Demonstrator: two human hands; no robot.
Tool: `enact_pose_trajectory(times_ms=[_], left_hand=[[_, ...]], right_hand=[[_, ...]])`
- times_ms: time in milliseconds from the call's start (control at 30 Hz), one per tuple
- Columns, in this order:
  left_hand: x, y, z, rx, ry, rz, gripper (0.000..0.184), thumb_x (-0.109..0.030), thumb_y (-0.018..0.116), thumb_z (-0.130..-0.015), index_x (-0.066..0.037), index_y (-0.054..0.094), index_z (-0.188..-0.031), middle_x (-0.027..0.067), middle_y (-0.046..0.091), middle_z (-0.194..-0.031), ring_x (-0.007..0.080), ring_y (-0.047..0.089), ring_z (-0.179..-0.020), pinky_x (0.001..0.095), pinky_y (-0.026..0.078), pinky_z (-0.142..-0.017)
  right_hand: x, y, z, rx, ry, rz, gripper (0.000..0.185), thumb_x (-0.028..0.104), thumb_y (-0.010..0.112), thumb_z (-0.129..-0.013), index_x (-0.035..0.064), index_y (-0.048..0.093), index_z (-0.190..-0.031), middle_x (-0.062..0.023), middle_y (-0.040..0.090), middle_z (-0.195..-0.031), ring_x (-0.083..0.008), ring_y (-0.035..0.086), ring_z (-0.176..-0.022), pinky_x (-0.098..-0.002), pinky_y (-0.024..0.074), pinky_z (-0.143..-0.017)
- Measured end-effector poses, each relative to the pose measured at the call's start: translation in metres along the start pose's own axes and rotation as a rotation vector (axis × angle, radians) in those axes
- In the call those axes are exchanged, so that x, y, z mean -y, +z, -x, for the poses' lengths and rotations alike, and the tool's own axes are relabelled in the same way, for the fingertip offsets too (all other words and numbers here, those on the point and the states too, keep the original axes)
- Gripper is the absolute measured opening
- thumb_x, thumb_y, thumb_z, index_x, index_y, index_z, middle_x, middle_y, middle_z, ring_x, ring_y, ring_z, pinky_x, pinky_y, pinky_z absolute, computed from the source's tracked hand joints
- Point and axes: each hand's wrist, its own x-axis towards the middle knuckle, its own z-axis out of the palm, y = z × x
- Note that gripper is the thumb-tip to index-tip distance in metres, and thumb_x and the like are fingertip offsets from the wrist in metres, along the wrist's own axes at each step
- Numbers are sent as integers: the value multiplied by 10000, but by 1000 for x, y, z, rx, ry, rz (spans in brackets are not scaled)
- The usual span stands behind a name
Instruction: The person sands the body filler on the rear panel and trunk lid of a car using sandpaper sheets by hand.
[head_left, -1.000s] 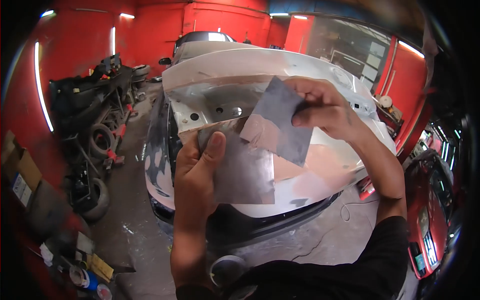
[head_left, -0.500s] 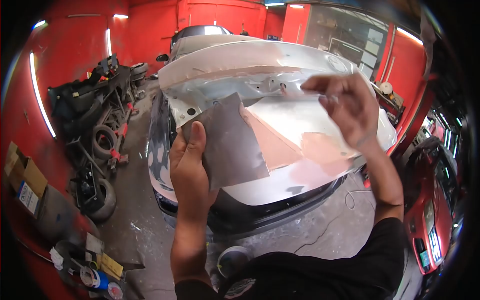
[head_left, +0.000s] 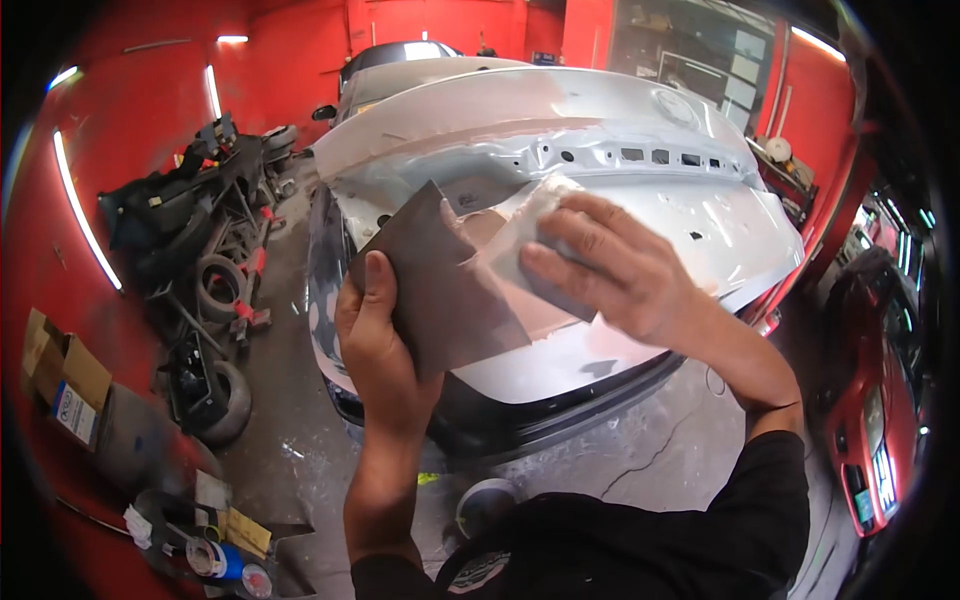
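My left hand (head_left: 380,325) grips a dark grey-brown sheet of sandpaper (head_left: 440,300) along its left side, thumb on its face. The sheet's right edge is ragged. My right hand (head_left: 620,265) has its fingers closed on a pale grey flat piece (head_left: 528,232) beside that ragged edge. Whether this piece joins the sandpaper I cannot tell. Both hands are in front of a car's silver trunk lid (head_left: 640,205), which has pinkish filler patches, one of them partly hidden by the sheet and my right hand.
The car's dark rear bumper (head_left: 560,425) lies below the lid. Tires (head_left: 222,290) and car parts line the left wall. A cardboard box (head_left: 85,370) and cans (head_left: 210,560) are at lower left. A round container (head_left: 487,500) stands on the floor. A red car (head_left: 870,410) is at right.
My right hand has moved left and down from above the lid to the sheet's ragged edge and closed on the pale piece. My left hand and the sandpaper have shifted slightly left.
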Motion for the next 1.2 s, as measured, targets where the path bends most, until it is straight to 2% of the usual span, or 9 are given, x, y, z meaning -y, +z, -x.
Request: enact_pose_trajectory(times_ms=[133, 233, 333, 367, 633, 767, 867, 900, 1200], left_hand=[[2, -3, 1, 52, 45, -112, 354, -294, 571, -1105, 22, 662, -1236, 89, 731, -1112, 156, 709, -949, 288, 568, -864], [0, -1, -2, 187, -130, -95, 378, -289, 589, -1096, 31, 659, -1284, 96, 730, -1156, 152, 708, -953, 284, 562, -881], [-2, 6, -4, 297, -169, -149, 415, -282, 586, -1098, 41, 635, -1354, 103, 723, -1197, 134, 698, -983, 279, 550, -906], [-2, 3, -4, 326, -191, -164, 421, -284, 581, -1100, 42, 631, -1363, 103, 720, -1205, 129, 695, -986, 275, 546, -905], [-1, -20, 15, 362, -313, -251, 460, -326, 601, -1087, 61, 642, -1331, 100, 731, -1118, 115, 685, -926, 233, 527, -837], [12, -50, 30, 265, -284, -329, 461, -332, 605, -1083, 73, 634, -1301, 116, 728, -1105, 153, 695, -960, 276, 551, -831], [22, -45, 46, 150, -202, -193, 468, -338, 561, -1097, 70, 608, -1320, 137, 707, -1152, 195, 702, -983, 328, 575, -848], [31, -51, 50, 123, -174, -181, 487, -353, 527, -1106, 67, 591, -1344, 145, 695, -1176, 209, 703, -985, 341, 578, -857], [36, -64, 66, -5, -198, -68, 542, -455, 501, -1100, -24, 540, -1426, 89, 671, -1201, 222, 665, -1027, 383, 550, -860]], right_hand=[[-24, -3, 26, 0, 386, -134, 445, -8, 642, -904, -41, 625, -1348, -246, 672, -1260, -385, 686, -1156, -403, 573, -997], [-20, -14, 22, -459, 1038, -1038, 343, 127, 562, -1069, -94, 571, -1332, -163, 658, -1335, -283, 671, -1222, -429, 555, -1030], [1, 8, 7, -834, 1035, -1418, 325, 113, 571, -1060, -67, 586, -1330, -159, 664, -1328, -277, 670, -1217, -434, 543, -1047], [8, 17, 10, -812, 1060, -1477, 341, 95, 607, -1045, -45, 591, -1355, -118, 687, -1291, -191, 650, -1182, -339, 487, -1033], [51, 32, 1, -401, 1074, -1573, 220, 103, 648, -1029, -43, 714, -1180, -68, 743, -1091, -140, 672, -1027, -310, 514, -900], [61, 39, 22, -271, 1002, -1579, 299, 68, 602, -1013, -54, 681, -1273, -97, 734, -1152, -155, 682, -1010, -323, 537, -898], [58, 51, 32, -642, 1026, -1861, 530, -29, 512, -921, -97, 557, -1444, -182, 667, -1334, -203, 676, -1082, -328, 518, -984], [53, 56, 32, -710, 1111, -1783, 739, -30, 460, -844, -106, 363, -1573, -210, 640, -1336, -233, 685, -1049, -367, 552, -948], [5, 94, 53, -684, 1527, -1345, 946, 30, 497, -885, -16, -29, -1670, -155, 638, -1135, -166, 588, -780, -362, 564, -768]])
